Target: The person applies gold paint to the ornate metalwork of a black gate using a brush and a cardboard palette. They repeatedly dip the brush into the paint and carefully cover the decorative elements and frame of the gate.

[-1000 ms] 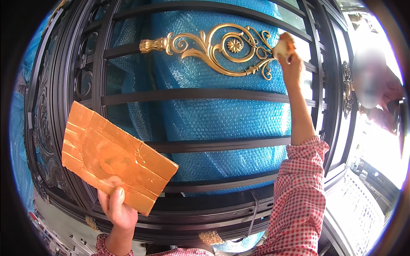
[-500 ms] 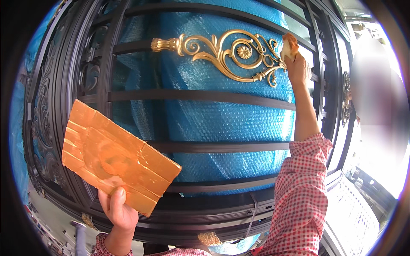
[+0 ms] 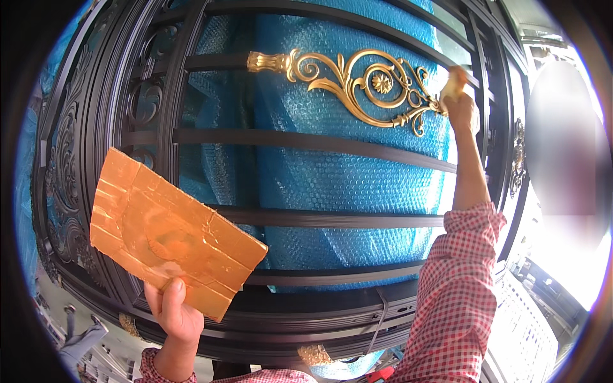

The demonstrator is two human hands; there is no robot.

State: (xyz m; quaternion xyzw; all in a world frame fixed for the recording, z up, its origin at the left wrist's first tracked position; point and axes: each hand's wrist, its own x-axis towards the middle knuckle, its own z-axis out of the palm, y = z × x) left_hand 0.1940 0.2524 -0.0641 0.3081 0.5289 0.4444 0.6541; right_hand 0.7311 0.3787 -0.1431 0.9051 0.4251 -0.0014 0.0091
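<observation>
My left hand (image 3: 174, 309) grips the lower edge of a cardboard piece (image 3: 211, 246) smeared with shiny gold-orange paint, thumb on top. At upper right, my right hand (image 3: 462, 113) is closed on a pale, orange-stained pad (image 3: 455, 84), perhaps a sponge or folded cloth; motion blurs it. The pad is at the right end of a gold scrollwork ornament (image 3: 382, 83) with a flower in its ring. This ornament is fixed along a bar of a dark metal gate (image 3: 319, 142). Whether the pad touches the scroll tip cannot be made out.
Blue bubble wrap (image 3: 345, 185) lies behind the gate bars. Dark carved panels (image 3: 67, 159) stand at the left, and another ornament (image 3: 518, 156) sits on the right frame. A cable tie (image 3: 382, 313) loops round the lower rail. A blurred shape (image 3: 562, 140) is at far right.
The gate and its ornament have shifted rightward in view. My right hand has moved right and slightly down with the pad, staying by the scroll tip. The cardboard has barely moved.
</observation>
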